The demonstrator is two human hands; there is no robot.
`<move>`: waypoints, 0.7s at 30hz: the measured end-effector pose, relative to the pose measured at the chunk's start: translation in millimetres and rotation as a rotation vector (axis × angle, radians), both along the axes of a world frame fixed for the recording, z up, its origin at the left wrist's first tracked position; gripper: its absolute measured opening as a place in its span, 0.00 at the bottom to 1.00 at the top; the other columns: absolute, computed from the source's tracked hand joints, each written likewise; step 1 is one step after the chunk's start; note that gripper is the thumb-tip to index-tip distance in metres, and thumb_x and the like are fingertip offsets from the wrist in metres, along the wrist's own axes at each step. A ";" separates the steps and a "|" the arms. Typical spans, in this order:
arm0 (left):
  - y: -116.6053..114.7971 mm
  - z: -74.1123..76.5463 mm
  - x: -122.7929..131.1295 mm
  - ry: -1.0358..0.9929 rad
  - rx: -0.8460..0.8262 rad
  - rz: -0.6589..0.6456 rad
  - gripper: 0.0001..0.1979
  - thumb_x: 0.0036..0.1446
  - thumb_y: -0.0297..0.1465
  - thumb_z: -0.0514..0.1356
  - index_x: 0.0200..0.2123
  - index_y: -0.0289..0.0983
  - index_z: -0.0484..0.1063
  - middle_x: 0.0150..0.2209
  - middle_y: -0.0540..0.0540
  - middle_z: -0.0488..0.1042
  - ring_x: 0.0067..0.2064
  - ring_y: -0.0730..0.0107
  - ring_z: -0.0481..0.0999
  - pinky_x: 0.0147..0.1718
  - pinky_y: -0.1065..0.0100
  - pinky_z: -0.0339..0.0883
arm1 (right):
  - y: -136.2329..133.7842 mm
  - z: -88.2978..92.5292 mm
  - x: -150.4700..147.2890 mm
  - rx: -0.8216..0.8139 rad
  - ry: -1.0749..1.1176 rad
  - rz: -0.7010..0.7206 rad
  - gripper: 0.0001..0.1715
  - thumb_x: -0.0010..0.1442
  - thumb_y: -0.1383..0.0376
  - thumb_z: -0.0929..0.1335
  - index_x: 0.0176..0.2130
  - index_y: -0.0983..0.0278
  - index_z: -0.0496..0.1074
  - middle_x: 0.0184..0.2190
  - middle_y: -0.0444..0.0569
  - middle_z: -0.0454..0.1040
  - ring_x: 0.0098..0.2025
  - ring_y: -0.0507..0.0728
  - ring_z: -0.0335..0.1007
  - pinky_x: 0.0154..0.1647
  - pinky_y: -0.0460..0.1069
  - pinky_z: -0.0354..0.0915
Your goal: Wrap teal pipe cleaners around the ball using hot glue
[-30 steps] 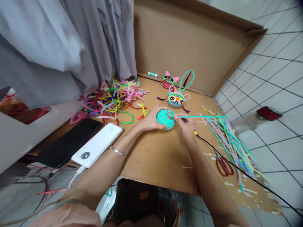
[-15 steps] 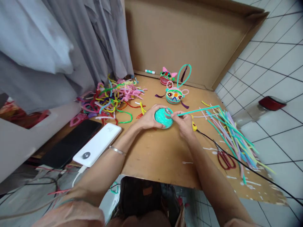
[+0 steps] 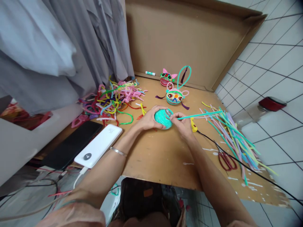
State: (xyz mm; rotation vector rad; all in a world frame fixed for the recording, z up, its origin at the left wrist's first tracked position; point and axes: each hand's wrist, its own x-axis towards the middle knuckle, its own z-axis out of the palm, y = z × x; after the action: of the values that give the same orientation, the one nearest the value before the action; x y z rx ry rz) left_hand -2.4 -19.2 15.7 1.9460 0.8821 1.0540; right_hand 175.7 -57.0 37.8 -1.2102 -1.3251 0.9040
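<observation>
The head view is showing, at far left, a grey cloth (image 3: 101, 41) hanging beside the worktop (image 3: 156, 157). A black slab-like device (image 3: 73, 143) is lying near the left edge, and just right of it a white power bank (image 3: 99, 145) is resting with a white cable (image 3: 79, 176) leading from its near end. Behind these, a tangled heap of coloured fuzzy stems (image 3: 118, 94) is spreading. A glue stick (image 3: 150, 73) is lying near the upright cardboard panel (image 3: 184, 41).

In the middle, above the worktop, the left hand (image 3: 151, 119) is curving around a turquoise ball (image 3: 162, 119), fingers over the far side and thumb at the near side. A grey patch is showing at the ball's upper right. Beyond it, a pink-eared figure (image 3: 165, 81) is sitting behind a turquoise figure (image 3: 174, 99) with tassels.

The right hand (image 3: 183, 126) is pinching a turquoise stem (image 3: 203, 114) narrowly against the ball's right side; the free length is stretching rightward. A yellow tool (image 3: 193, 125) is lying beside this hand, its black cord (image 3: 220, 146) trailing right over red-handled scissors (image 3: 228, 162). Straight pastel stems (image 3: 239, 142) are lying in a loose bundle at right, and a red-topped clear container (image 3: 272, 103) is showing past the worktop's edge.
</observation>
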 end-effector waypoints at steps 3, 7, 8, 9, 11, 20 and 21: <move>1.1 -1.1 -0.4 -0.006 0.006 -0.008 0.42 0.33 0.34 0.74 0.56 0.36 0.68 0.57 0.40 0.68 0.58 0.52 0.70 0.59 0.52 0.64 | -0.8 1.1 0.1 -0.011 -0.015 0.016 0.11 0.40 0.57 0.70 0.20 0.61 0.68 0.19 0.41 0.66 0.25 0.50 0.58 0.28 0.48 0.57; 0.4 0.0 -1.3 0.005 0.029 -0.006 0.41 0.33 0.33 0.74 0.55 0.39 0.69 0.58 0.41 0.68 0.60 0.51 0.69 0.61 0.51 0.62 | -0.6 0.5 1.6 -0.026 -0.029 0.030 0.12 0.40 0.56 0.71 0.20 0.61 0.68 0.18 0.40 0.65 0.24 0.50 0.57 0.27 0.47 0.56; 0.1 0.3 -1.5 0.008 0.031 -0.007 0.41 0.34 0.34 0.74 0.55 0.39 0.69 0.58 0.41 0.68 0.60 0.51 0.69 0.61 0.51 0.62 | -0.5 0.4 1.8 -0.029 -0.028 0.030 0.12 0.40 0.56 0.71 0.20 0.61 0.68 0.18 0.40 0.65 0.24 0.50 0.57 0.27 0.47 0.57; 0.0 0.4 -1.7 0.010 0.030 -0.009 0.41 0.34 0.34 0.74 0.55 0.38 0.69 0.58 0.41 0.69 0.60 0.51 0.69 0.61 0.51 0.62 | -0.4 0.3 1.9 -0.032 -0.026 0.030 0.12 0.40 0.56 0.71 0.20 0.61 0.68 0.18 0.40 0.66 0.24 0.50 0.57 0.27 0.47 0.57; 0.1 -0.2 -2.0 0.008 0.026 -0.017 0.41 0.34 0.35 0.74 0.55 0.38 0.69 0.58 0.41 0.69 0.60 0.51 0.69 0.60 0.52 0.62 | -0.3 0.2 1.8 -0.035 -0.021 0.028 0.13 0.40 0.56 0.71 0.20 0.61 0.68 0.18 0.40 0.66 0.24 0.50 0.57 0.27 0.47 0.57; 6.8 -8.6 -3.8 0.056 0.146 -0.034 0.42 0.36 0.37 0.73 0.57 0.40 0.67 0.63 0.38 0.62 0.66 0.45 0.61 0.66 0.45 0.52 | 0.5 -0.2 1.2 -0.030 -0.030 0.022 0.12 0.40 0.56 0.70 0.20 0.61 0.68 0.18 0.41 0.66 0.24 0.50 0.58 0.27 0.47 0.58; 7.3 -9.0 -4.1 0.063 0.159 -0.033 0.42 0.36 0.37 0.73 0.58 0.40 0.67 0.63 0.38 0.61 0.66 0.45 0.61 0.66 0.44 0.52 | 0.6 -0.2 1.1 -0.032 -0.031 0.021 0.12 0.40 0.56 0.70 0.20 0.61 0.68 0.18 0.41 0.66 0.24 0.50 0.58 0.27 0.47 0.58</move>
State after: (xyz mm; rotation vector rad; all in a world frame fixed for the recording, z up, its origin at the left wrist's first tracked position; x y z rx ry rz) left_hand -6.5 -11.9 6.7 2.1287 0.8186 1.0766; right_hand 176.8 -56.4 37.6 -1.2408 -1.3552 0.9280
